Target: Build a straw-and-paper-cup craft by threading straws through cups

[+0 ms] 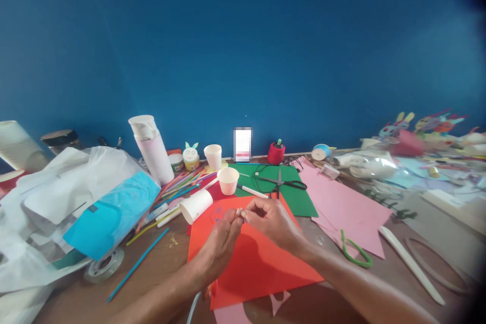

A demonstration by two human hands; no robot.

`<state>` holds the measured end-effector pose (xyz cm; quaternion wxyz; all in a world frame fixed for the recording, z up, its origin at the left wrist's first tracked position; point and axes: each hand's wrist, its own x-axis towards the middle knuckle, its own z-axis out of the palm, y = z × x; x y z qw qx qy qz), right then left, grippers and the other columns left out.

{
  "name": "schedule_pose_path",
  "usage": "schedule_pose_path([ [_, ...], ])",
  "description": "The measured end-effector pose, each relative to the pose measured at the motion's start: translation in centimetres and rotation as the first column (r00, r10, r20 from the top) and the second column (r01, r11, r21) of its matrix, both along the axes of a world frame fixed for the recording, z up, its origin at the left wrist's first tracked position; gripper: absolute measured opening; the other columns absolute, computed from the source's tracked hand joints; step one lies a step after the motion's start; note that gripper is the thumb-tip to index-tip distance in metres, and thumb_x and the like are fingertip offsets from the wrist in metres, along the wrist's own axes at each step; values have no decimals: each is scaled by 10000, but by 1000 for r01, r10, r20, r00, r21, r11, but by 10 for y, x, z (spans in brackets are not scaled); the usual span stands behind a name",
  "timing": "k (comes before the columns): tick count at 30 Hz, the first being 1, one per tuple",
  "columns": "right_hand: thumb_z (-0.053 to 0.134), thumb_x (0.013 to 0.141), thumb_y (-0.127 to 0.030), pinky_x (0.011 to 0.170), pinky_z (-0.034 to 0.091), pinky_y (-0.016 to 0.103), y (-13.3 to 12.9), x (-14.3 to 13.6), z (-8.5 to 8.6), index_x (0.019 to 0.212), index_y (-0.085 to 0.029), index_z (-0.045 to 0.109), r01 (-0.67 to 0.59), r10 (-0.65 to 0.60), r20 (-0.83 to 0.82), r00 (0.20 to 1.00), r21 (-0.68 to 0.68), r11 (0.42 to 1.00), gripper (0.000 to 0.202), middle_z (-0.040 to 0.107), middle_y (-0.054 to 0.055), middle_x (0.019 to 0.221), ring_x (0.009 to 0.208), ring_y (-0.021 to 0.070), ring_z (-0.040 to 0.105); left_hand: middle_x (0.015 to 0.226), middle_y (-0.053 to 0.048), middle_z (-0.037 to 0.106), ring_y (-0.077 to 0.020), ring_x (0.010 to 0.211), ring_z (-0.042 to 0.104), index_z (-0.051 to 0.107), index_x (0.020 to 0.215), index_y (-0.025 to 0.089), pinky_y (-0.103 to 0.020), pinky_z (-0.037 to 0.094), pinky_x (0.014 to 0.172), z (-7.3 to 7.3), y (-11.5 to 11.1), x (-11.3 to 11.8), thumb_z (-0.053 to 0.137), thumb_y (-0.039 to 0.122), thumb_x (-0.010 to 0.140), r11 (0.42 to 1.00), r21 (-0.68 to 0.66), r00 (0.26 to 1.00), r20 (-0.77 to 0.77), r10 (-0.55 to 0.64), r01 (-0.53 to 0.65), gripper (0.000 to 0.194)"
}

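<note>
Above an orange-red sheet of paper (261, 268), my left hand (221, 238) and my right hand (274, 224) meet with fingertips pinched. Between them is something tiny and pale, mostly covered by the fingers; I cannot make out its kind. Small blue marks show on the sheet just left of the fingertips. A white paper cup (196, 206) lies on its side by the sheet's upper left corner. Behind the hands another paper cup (228, 183) stands upright, beside a white marker (253, 192) with a dark end.
Black-handled scissors (295, 184) lie on green paper (304, 207), with pink sheets (345, 197) to the right. A bottle (152, 149), colored sticks and a plastic bag (94, 167) crowd the left. A tape roll (104, 266) lies nearer. The blue wall (243, 61) bounds the back.
</note>
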<state>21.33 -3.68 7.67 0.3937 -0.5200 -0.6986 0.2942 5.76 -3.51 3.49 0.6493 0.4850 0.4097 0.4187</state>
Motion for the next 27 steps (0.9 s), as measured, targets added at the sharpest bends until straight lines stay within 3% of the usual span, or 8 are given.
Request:
schedule_pose_path([
  [4,483,774,-298,478,337,191,-1,-1,1,609,-157,564,-3,3,-7,1000,-6,1000,232,566,-18,574,540,89,470,577,2,451,-138,542,413,530,693,209,-252,322,512,-1,1,-2,559,271,708,991,129,997,-82,-12,23,70],
  [13,485,773,-297,457,323,189,-2,-2,1,595,-152,545,5,-5,9,1000,-3,1000,237,529,-19,551,515,81,442,564,5,421,-131,520,383,514,645,211,-243,290,468,4,3,-2,534,338,728,973,230,979,-202,16,32,153],
  [20,481,780,-312,449,321,176,-3,-4,-1,600,-150,538,11,-12,-37,999,-25,1000,249,530,-24,553,505,71,439,550,32,374,-111,494,331,466,667,190,-229,268,444,19,1,3,401,438,786,965,253,942,-337,13,76,283],
  [27,500,779,-295,496,378,187,-4,-7,-4,696,-161,586,-46,38,-151,988,-48,998,180,608,-3,648,567,91,516,570,51,334,-79,473,304,409,692,185,-199,258,438,20,6,0,251,456,843,951,267,901,-433,-27,156,348],
])
